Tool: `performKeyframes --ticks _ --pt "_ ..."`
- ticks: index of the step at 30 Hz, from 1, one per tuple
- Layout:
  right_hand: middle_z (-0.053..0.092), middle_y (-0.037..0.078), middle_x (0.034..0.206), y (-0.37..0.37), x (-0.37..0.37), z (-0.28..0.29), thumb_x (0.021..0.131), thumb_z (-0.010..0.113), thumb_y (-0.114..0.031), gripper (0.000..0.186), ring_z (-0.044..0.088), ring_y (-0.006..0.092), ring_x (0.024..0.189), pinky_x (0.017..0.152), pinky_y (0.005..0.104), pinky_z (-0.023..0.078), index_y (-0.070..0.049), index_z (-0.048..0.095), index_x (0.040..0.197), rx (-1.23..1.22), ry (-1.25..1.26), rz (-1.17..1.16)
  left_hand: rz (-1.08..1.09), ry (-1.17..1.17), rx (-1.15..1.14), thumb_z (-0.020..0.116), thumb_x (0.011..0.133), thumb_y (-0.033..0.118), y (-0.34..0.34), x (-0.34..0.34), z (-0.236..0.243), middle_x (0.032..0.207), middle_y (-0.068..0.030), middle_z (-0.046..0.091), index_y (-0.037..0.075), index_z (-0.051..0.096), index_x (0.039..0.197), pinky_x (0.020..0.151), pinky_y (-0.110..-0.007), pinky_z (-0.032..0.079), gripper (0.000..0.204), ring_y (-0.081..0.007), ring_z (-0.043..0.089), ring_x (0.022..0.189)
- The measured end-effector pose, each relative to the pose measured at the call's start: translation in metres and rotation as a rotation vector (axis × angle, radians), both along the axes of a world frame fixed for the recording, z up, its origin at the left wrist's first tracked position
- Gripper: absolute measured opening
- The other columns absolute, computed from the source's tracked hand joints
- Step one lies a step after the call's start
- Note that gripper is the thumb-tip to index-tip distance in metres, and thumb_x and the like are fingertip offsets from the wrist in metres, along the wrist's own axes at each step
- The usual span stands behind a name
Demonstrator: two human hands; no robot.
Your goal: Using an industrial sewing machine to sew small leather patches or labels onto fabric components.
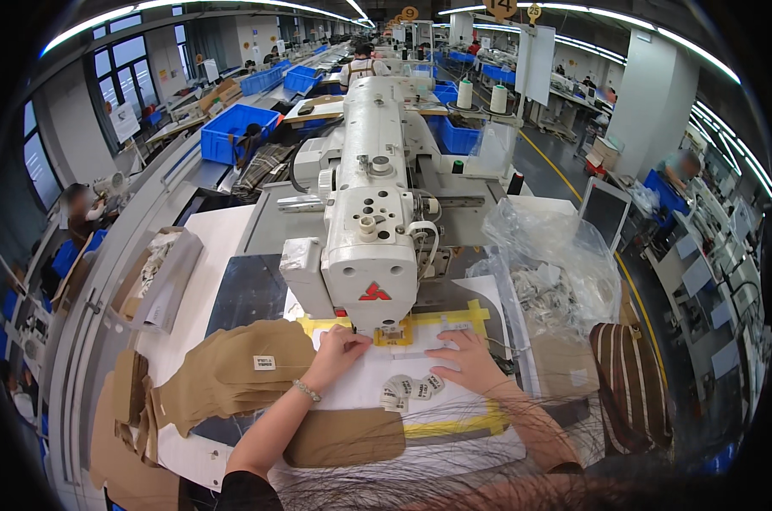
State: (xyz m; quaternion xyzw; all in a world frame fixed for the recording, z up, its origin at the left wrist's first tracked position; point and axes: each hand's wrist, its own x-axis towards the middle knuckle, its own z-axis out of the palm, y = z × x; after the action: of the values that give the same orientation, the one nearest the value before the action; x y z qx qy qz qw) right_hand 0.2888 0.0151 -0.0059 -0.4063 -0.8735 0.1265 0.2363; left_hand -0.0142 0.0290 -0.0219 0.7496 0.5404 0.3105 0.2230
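Observation:
A white industrial sewing machine [369, 213] has its head over a yellow-taped white template [433, 392], with a small yellow frame [393, 334] under the needle area. My left hand [339, 351] is at the left of that frame, fingers bent together; what they pinch, if anything, is too small to tell. My right hand [463, 362] lies to the right, fingers spread on the template. Several small white labels [411, 390] lie between my wrists. Brown fabric pieces [224, 366], one with a label on top, are stacked at the left; another brown piece [343, 439] lies nearest me.
A long open box [165, 277] sits at left. Clear plastic bags [552, 272] and striped fabric [633, 383] are at right. Blue bins [237, 132] and thread cones [498, 95] stand behind. Other workers [80, 213] [356, 68] sit at surrounding stations beside an aisle [565, 162].

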Motion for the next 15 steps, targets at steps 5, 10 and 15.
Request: performKeyframes --ticks 5,10,15 --pt "0.048 0.011 0.135 0.011 -0.023 -0.006 0.084 0.065 -0.046 0.044 0.041 0.0296 0.124 0.099 0.0484 0.029 -0.027 0.064 0.125 0.041 -0.165 0.107 0.057 -0.429 -0.264 0.071 0.079 0.001 0.017 0.004 -0.012 0.075 -0.0009 0.060 -0.004 0.067 0.088 0.057 -0.022 0.041 0.011 -0.0051 0.049 0.066" --pt "0.047 0.012 0.136 0.016 -0.031 -0.012 0.086 0.059 -0.052 0.050 0.040 0.0274 0.127 0.098 0.0530 0.028 -0.032 0.056 0.133 0.131 -0.225 0.127 0.083 -0.440 -0.274 0.072 0.076 -0.001 0.024 0.010 -0.007 0.077 0.0006 0.062 -0.003 0.064 0.088 0.058 -0.021 0.043 0.015 -0.0037 0.050 0.066" --pt "0.047 0.012 0.136 0.017 -0.039 -0.014 0.088 0.056 -0.053 0.049 0.039 0.0259 0.128 0.097 0.0542 0.029 -0.034 0.055 0.133 0.170 -0.270 0.111 0.086 -0.458 -0.159 0.072 0.073 0.000 0.030 0.011 -0.017 0.075 0.0008 0.061 -0.003 0.064 0.091 0.060 -0.023 0.045 0.019 -0.0046 0.051 0.066"
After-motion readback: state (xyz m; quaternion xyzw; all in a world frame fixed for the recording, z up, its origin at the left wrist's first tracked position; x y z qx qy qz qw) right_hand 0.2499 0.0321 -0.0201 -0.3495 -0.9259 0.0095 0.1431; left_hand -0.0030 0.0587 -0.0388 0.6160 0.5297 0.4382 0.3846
